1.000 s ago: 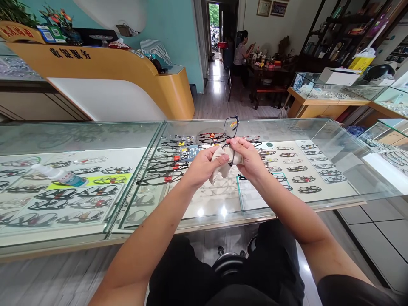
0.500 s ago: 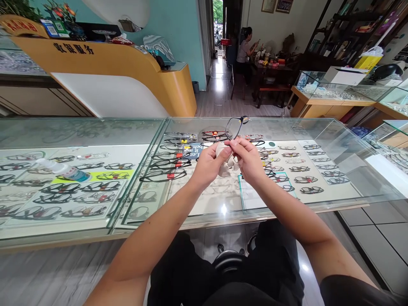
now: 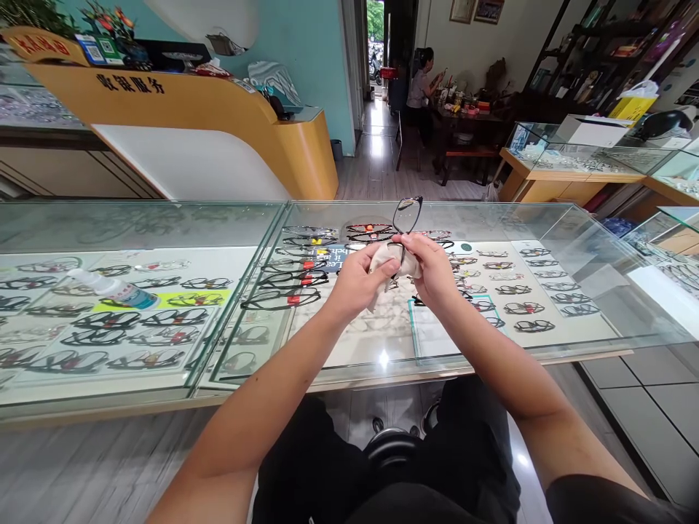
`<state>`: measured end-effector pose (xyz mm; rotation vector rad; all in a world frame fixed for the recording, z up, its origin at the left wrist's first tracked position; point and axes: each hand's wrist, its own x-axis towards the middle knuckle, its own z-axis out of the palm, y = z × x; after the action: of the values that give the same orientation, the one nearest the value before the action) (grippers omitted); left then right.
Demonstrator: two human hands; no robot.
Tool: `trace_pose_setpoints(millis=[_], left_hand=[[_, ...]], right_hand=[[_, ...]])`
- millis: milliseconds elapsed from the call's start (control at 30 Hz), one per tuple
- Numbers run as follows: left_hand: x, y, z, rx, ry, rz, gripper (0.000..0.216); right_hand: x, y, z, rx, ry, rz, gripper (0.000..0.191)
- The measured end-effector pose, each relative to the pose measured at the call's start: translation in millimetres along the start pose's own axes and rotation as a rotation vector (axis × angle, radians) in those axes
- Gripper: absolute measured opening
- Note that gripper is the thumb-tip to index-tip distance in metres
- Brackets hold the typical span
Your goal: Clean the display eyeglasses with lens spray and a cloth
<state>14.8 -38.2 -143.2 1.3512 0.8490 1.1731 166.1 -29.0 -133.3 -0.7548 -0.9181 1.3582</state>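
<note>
Cloth (image 3: 387, 256) and glasses (image 3: 408, 214) held in both hands above the glass surface (image 3: 568, 240)

The left hand (image 3: 354, 282) closes its fingers on the soft, limp cloth, folded over the lower lens. The right hand (image 3: 435, 271) pinches the frame beside it, upper lens free. Likely light, thin and easily bent: best gripped by the rim, lenses touched only through cloth.

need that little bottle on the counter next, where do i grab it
Probably grip the small bottle around its teal-labelled body, from above: it lies on its side on the glass counter, white cap to the left, so fingers fit its near and far sides.
</note>
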Motion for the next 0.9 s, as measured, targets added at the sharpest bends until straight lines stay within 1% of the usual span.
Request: trace_pose_setpoints(millis=[67, 200, 267, 333, 433, 533, 600, 667, 733, 800, 900], left_hand=[[1.1, -0.8, 1.2, -0.014, 0.042, 0.035, 0.056], [5.3, -8.1, 1.8, -0.006, 0.180, 0.085, 0.056], [6.8, -11.4, 0.7, -0.013, 0.217, 0.095, 0.057], [7.0, -11.8, -1.2, -0.020, 0.200, 0.098, 0.058], [5.0, -6.7, -5.7, 0.008, 0.111, 0.073, 0.058], [2.4, 0.3, -9.3, 0.050, 0.019, 0.033, 0.055], [1.9, 2.3, -8.9, 0.060, -0.009, 0.026, 0.054], [2.7, 1.2, -5.9, 0.065, 0.025, 0.041, 0.054], [4.4, -2.1, -1.8, 0.065, 0.107, 0.082, 0.054], [6.2, -6.2, 1.3, 0.059, 0.175, 0.116, 0.056], [7.7, -10.7, 1.2, 0.033, 0.191, 0.131, 0.059]], right_hand=[[-0.8, 3.9, 1.9, 0.018, 0.002, 0.004, 0.027], [-4.1, 12.6, 5.7, -0.003, -0.032, 0.023, 0.034], [-5.0, 14.3, 5.7, -0.011, -0.047, 0.025, 0.033], [-4.9, 13.2, 4.5, -0.014, -0.042, 0.019, 0.030], [-3.1, 8.4, 1.3, -0.008, -0.016, 0.025, 0.026], [0.0, 4.2, -1.7, 0.006, 0.020, 0.045, 0.025], [1.5, 4.0, -2.4, 0.013, 0.042, 0.060, 0.028], [1.4, 6.3, -1.3, 0.025, 0.048, 0.076, 0.031], [-0.3, 10.4, 1.4, 0.034, 0.033, 0.079, 0.033], [-2.9, 14.4, 4.5, 0.029, 0.011, 0.055, 0.031], [-5.6, 16.4, 6.7, -0.001, -0.004, 0.018, 0.029]])
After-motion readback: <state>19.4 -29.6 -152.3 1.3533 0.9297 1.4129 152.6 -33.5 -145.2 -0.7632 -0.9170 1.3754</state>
